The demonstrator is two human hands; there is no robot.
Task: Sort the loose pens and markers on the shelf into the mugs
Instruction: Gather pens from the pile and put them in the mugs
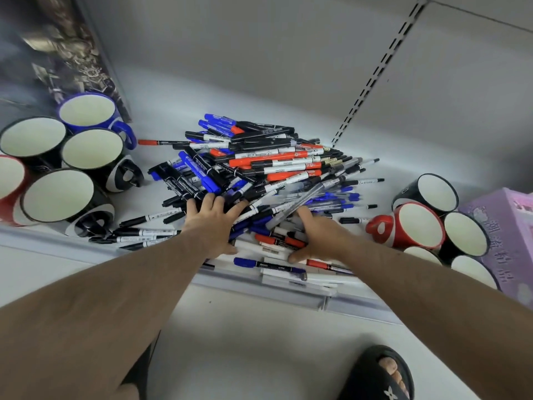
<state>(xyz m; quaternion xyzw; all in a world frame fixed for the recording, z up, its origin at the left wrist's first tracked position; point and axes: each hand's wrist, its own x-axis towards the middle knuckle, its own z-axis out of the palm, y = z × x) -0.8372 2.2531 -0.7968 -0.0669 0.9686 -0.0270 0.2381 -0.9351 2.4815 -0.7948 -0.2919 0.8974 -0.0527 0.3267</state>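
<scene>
A big heap of black, blue and red pens and markers [268, 166] lies in the middle of the white shelf [161, 105]. My left hand [212, 217] rests flat on the heap's near left side, fingers spread over black and blue pens. My right hand [318, 236] is in the heap's near right side, fingers curled round a clear pen [300, 202] that slants up to the right. Empty mugs stand at the left: a blue mug [89, 112], black mugs [92, 148] and a red mug [10, 180]. More mugs stand at the right, among them a red mug [418, 225].
A dark printed box [57, 53] stands behind the left mugs. A purple box [507, 226] stands at the far right. A slotted upright rail [375, 73] runs up the back wall. Some pens overhang the shelf's front edge [288, 284]. My sandalled foot [380, 373] is on the floor below.
</scene>
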